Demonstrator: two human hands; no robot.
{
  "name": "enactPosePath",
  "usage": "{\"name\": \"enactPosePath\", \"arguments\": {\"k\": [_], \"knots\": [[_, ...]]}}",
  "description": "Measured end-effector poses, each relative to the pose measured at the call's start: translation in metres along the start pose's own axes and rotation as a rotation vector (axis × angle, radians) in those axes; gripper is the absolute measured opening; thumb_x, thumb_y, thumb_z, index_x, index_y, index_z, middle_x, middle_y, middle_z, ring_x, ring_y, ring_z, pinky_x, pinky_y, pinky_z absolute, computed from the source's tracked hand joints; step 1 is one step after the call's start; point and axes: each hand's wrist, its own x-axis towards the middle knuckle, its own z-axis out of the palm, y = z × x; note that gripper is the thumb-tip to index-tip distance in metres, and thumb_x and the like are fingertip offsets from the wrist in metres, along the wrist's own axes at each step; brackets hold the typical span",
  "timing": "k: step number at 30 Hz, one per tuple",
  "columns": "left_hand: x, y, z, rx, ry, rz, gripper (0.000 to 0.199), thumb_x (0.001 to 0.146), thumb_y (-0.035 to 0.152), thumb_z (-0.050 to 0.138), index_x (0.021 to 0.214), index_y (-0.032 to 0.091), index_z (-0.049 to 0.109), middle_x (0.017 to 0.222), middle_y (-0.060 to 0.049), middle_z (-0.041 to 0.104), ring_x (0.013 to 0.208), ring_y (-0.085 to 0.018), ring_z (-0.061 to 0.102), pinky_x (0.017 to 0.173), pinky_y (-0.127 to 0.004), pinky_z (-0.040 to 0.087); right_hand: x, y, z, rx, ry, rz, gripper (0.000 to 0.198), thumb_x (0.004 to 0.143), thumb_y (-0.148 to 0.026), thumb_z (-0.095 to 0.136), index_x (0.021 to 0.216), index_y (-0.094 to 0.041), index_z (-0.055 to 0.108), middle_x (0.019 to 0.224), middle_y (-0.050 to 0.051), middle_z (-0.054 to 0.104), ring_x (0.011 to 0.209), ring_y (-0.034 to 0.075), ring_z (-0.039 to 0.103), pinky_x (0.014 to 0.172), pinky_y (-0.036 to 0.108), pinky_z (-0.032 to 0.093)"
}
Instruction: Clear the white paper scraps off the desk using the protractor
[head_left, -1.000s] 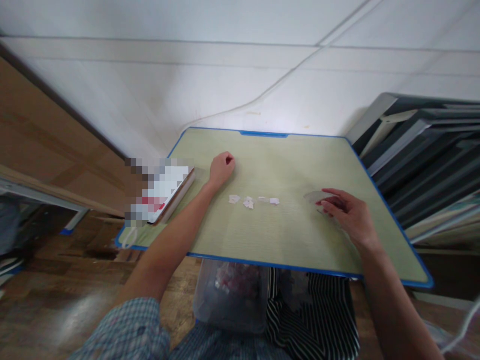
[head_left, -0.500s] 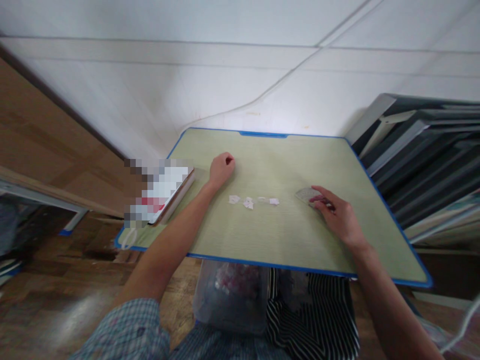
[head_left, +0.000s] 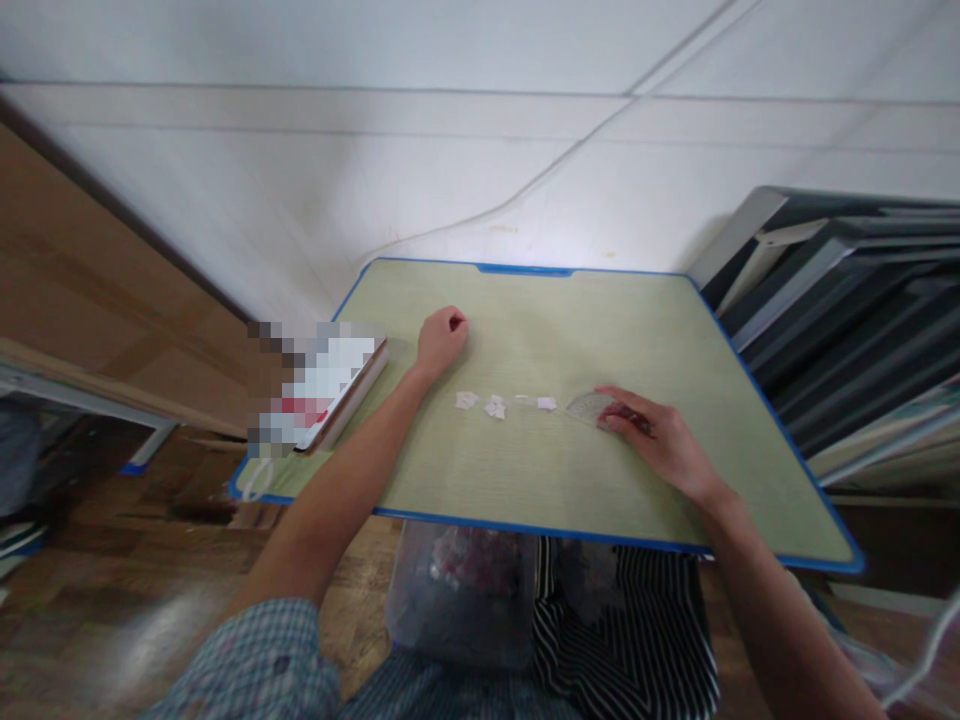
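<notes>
My right hand (head_left: 656, 435) pinches a clear protractor (head_left: 585, 405) by one edge, its curved side pointing left, just over the table. To the left of the protractor, a row of small white paper pieces (head_left: 495, 406) runs across the middle of the table (head_left: 480, 470). One small paper piece (head_left: 546, 403) lies nearest the protractor. My left hand (head_left: 441, 342) is curled into a loose fist and rests on the tabletop behind the row; nothing shows inside it.
A thick book or box (head_left: 341, 385), partly blurred out, lies at the table's left edge. Dark flat panels (head_left: 847, 310) lean at the right. Under the front edge stands a clear plastic bin (head_left: 465, 600). A white cable (head_left: 517, 205) runs along the wall behind.
My right hand has moved left with the protractor, bringing it close to the paper pieces. My left hand stays in its place as a fist.
</notes>
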Motion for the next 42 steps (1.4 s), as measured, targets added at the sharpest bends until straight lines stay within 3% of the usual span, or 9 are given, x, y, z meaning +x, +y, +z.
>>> {"name": "enactPosePath", "arguments": {"k": [14,21,30,38,42], "knots": [[0.000,-0.001,0.002,-0.003,0.003,0.003,0.014,0.070,0.021,0.043,0.067,0.017,0.055,0.071,-0.004,0.062,0.069,-0.013,0.052,0.070,-0.026,0.041,-0.019,-0.021,0.027,0.016,0.039,0.027,0.038,0.079,-0.023,0.048,0.114,-0.012,0.059,0.080,0.006,0.067,0.072,0.016,0.063,0.068,0.029,0.050],[0.000,0.000,0.002,0.000,0.003,0.001,0.013,0.070,0.021,0.042,0.067,0.018,0.055,0.072,-0.004,0.063,0.070,-0.014,0.053,0.070,-0.027,0.041,-0.028,-0.042,0.047,0.003,-0.040,-0.064,0.034,0.080,-0.017,0.046,0.111,-0.017,0.061,0.085,0.006,0.068,0.075,0.016,0.063,0.075,0.032,0.051],[-0.001,0.001,0.001,-0.006,-0.003,-0.003,0.014,0.071,0.020,0.042,0.067,0.018,0.055,0.073,-0.003,0.063,0.070,-0.014,0.053,0.071,-0.027,0.041,-0.029,-0.043,0.058,0.018,-0.061,-0.123,0.034,0.080,-0.016,0.046,0.112,-0.019,0.059,0.081,0.005,0.067,0.072,0.015,0.061,0.073,0.031,0.050],[0.000,0.000,0.001,0.000,-0.002,0.002,0.014,0.071,0.020,0.042,0.067,0.018,0.055,0.072,-0.003,0.063,0.069,-0.014,0.053,0.070,-0.027,0.041,-0.034,-0.050,0.054,-0.029,-0.283,-0.252,0.034,0.086,-0.017,0.044,0.117,-0.021,0.055,0.093,0.005,0.067,0.083,0.015,0.060,0.078,0.031,0.047],[0.000,0.000,0.001,0.000,-0.007,-0.001,0.014,0.071,0.020,0.042,0.067,0.018,0.056,0.073,-0.003,0.063,0.071,-0.014,0.053,0.072,-0.027,0.041,-0.036,-0.052,0.053,-0.013,-0.317,-0.261,0.033,0.085,-0.017,0.046,0.116,-0.023,0.056,0.092,0.004,0.067,0.082,0.015,0.060,0.077,0.030,0.048]]}}
